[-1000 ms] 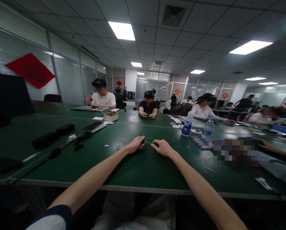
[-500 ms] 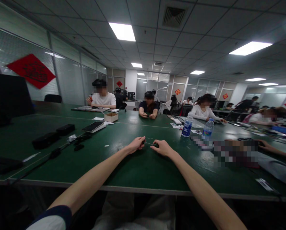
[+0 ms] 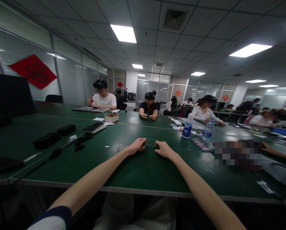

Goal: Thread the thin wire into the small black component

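Both my arms reach out over a long green table [image 3: 138, 169]. My left hand [image 3: 137, 146] is curled, its fingertips pinched on a small dark piece. My right hand [image 3: 164, 149] is curled too and pinches another small dark piece. A thin line, perhaps a wire [image 3: 149, 145], runs between the two hands just above the table. What the dark pieces are is too small to tell.
Left on the table lie black boxes [image 3: 45, 140], a cable [image 3: 54, 152], a phone on a white case [image 3: 94, 127] and a cardboard box [image 3: 111, 117]. Two water bottles [image 3: 187, 127] stand at the right. Several people sit along the far side; a neighbour's arm [image 3: 274, 150] rests at the right.
The two hands have drawn a little closer together, shortening the line between them. The view has tilted slightly.
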The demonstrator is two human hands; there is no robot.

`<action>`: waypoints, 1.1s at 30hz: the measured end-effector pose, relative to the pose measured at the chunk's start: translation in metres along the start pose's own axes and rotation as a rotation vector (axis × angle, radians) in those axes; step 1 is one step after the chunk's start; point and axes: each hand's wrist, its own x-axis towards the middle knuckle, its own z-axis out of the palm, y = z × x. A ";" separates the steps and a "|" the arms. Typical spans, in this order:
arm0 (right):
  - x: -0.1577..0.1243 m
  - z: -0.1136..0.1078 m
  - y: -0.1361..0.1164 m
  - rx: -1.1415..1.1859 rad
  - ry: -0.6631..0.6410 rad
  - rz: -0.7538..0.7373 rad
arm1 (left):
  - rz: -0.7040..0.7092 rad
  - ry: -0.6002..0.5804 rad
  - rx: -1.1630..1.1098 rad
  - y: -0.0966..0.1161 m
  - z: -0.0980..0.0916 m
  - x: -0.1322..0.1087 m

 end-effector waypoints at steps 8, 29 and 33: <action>0.000 0.001 -0.001 0.013 -0.049 -0.005 | 0.003 0.034 0.043 0.001 0.002 -0.001; -0.003 -0.001 -0.004 0.030 -0.016 -0.039 | 0.017 0.032 0.093 0.000 0.003 0.000; -0.002 0.003 -0.003 0.031 -0.014 -0.056 | 0.011 0.048 0.098 0.001 0.004 -0.001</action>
